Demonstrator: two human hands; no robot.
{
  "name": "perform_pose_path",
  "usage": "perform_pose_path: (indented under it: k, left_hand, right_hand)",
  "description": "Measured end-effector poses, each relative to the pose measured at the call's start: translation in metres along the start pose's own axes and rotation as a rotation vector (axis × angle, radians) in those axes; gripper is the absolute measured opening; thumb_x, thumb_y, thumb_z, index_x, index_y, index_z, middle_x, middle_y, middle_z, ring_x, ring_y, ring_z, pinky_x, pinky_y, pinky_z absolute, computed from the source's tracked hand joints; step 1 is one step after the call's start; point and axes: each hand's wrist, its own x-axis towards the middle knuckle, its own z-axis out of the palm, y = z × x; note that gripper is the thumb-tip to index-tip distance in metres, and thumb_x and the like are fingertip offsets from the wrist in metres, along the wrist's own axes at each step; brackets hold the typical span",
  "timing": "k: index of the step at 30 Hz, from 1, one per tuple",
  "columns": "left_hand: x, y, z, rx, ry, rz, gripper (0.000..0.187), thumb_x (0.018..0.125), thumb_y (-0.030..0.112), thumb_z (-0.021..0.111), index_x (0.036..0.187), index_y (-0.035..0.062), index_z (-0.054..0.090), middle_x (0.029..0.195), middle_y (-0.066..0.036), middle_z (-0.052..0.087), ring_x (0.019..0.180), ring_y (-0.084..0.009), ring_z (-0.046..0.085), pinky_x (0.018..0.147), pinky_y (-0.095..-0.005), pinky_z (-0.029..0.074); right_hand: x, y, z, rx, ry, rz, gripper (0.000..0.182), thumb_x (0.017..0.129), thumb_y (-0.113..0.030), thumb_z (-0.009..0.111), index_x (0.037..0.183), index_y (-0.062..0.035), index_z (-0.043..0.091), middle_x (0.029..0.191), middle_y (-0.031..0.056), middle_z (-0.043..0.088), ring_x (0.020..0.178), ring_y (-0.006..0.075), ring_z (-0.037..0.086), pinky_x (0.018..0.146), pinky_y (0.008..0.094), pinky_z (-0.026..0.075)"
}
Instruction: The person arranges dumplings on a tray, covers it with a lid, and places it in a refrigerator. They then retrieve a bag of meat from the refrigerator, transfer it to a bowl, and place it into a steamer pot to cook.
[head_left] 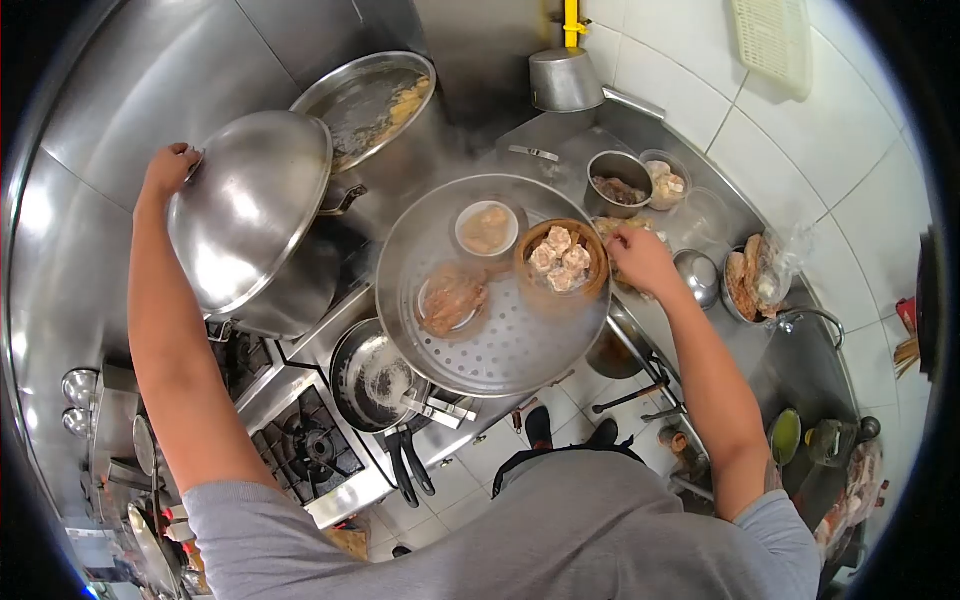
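Note:
My left hand (pixel 170 172) is closed on the knob of a large domed metal lid (pixel 250 205), which sits tilted over a big pot at the left. My right hand (pixel 643 258) has its fingers bent together at the right edge of a small bamboo steamer basket (pixel 597 262). Several pale dumplings (pixel 560 258) lie in that basket. It is inside a wide steamer tray (pixel 540 345) with a perforated floor. Beside it are a white bowl (pixel 487 228) of pale food and a dish of brownish shredded-looking food (pixel 450 300), blurred by steam.
An open pot (pixel 318 100) of liquid stands at the back left. A frying pan (pixel 372 375) lies at the gas burner (pixel 310 445). On the right counter are a metal container (pixel 617 182), a plastic tub (pixel 663 180) and a pot of meat (pixel 742 280). A saucepan (pixel 567 80) hangs behind.

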Motion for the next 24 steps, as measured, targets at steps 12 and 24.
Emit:
perform_pose_path:
  k: [12, 24]
  left_hand:
    - [-0.101, 0.129, -0.054, -0.062, -0.023, 0.179, 0.044, 0.080, 0.028, 0.064, 0.108, -0.0059, 0.064, 0.088, -0.017, 0.068, 0.079, -0.0253, 0.064, 0.078, -0.0348, 0.048]
    - [-0.261, 0.378, -0.042, -0.193, -0.052, 0.362, 0.051, 0.077, 0.029, 0.073, 0.111, -0.0068, 0.064, 0.095, -0.020, 0.070, 0.087, -0.0275, 0.067, 0.081, -0.0356, 0.051]
  right_hand:
    - [-0.016, 0.064, -0.007, 0.201, 0.084, 0.055, 0.027, 0.086, -0.025, 0.060, 0.099, -0.0022, 0.069, 0.086, 0.0170, 0.069, 0.079, 0.0287, 0.067, 0.073, 0.0382, 0.051]
    - [-0.066, 0.126, -0.010, 0.488, 0.200, 0.012, 0.025, 0.087, -0.021, 0.064, 0.100, -0.0011, 0.069, 0.082, 0.0127, 0.070, 0.072, 0.0190, 0.064, 0.069, 0.0323, 0.051]
